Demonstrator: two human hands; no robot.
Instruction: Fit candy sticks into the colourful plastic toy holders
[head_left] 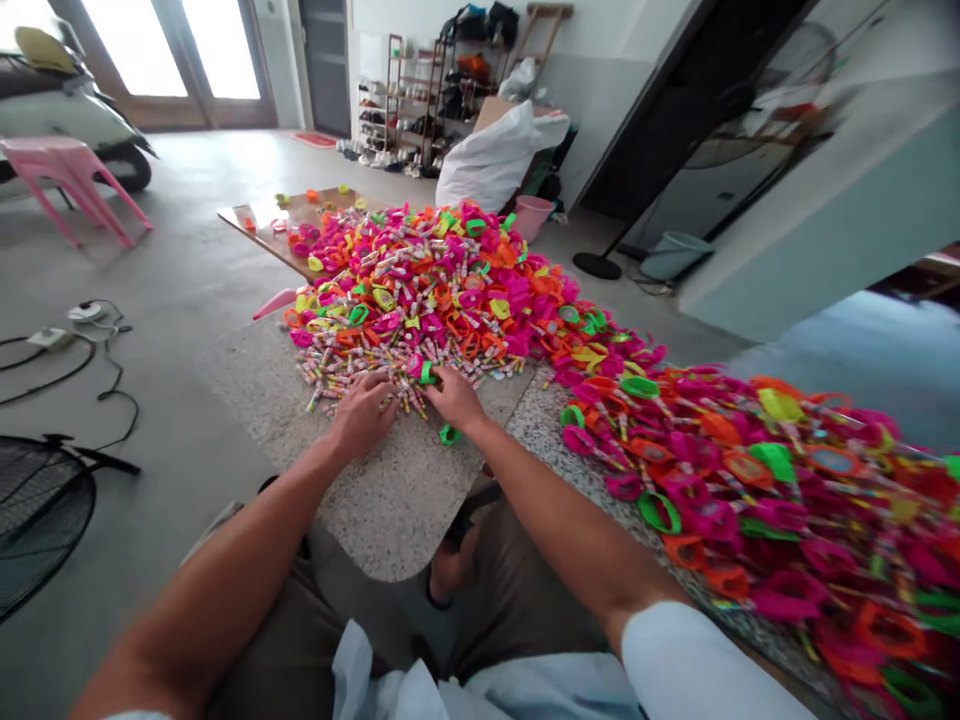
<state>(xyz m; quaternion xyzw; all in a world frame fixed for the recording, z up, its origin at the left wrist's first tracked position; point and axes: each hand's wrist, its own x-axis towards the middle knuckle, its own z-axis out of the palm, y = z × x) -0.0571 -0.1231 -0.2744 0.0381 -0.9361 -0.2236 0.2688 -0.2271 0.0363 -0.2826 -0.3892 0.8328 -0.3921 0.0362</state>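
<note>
A green band [427,373] is pinched by the right hand [457,400] at twelve o'clock; the left hand [364,414] is curled by loose sticks [330,374] at eleven, its hold hidden. Bands [359,314] and sticks are mixed in the heap [420,270] at twelve; a second heap [712,480] is spread at three to four. Much handling appears to remain; what is finished cannot be told

Apparently a home — a scooter [86,112] near glass doors [219,50], a full shoe rack [414,110], a plastic stool [54,152].
</note>
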